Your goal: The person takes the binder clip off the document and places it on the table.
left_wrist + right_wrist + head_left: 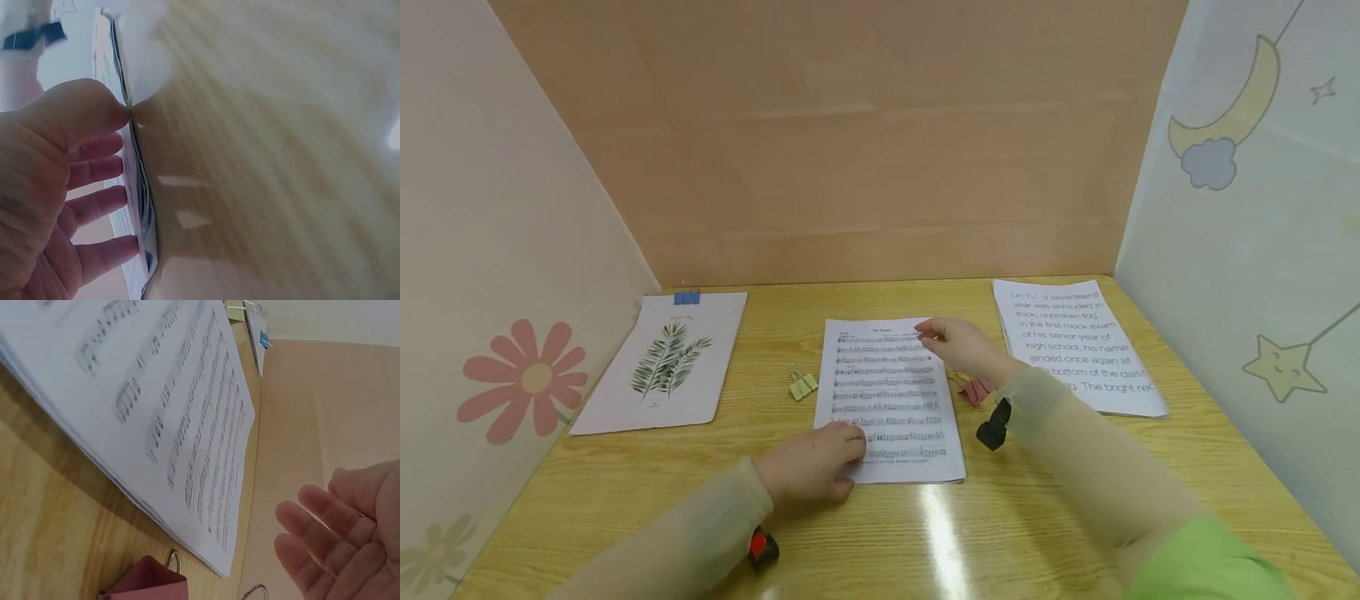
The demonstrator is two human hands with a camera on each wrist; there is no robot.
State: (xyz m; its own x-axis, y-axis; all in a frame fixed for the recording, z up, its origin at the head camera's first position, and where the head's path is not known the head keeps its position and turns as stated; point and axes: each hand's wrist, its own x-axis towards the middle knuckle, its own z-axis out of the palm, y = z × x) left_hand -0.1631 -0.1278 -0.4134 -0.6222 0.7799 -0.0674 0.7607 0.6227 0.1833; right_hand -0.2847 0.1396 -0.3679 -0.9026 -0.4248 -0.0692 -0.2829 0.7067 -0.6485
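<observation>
A stack of sheet music [891, 396] lies on the wooden table in front of me. My left hand [816, 462] rests on its near left corner. In the left wrist view, the fingers [106, 255] lie fairly straight on the top page, while the thumb [94, 106] touches the near edge, where the sheets gap slightly. Over the far right corner hovers my right hand [958, 343], its fingers loosely bent and holding nothing in the right wrist view. A pink binder clip [976, 391] sits beside the stack's right edge, below the right hand and partly hidden by the wrist.
Left of the music lies a yellow-green binder clip [803, 386]. At far left is a paper stack with a plant drawing [662, 367], held by a blue binder clip [687, 297]. A stack of printed text [1075, 350] lies at right. Walls enclose the back and sides.
</observation>
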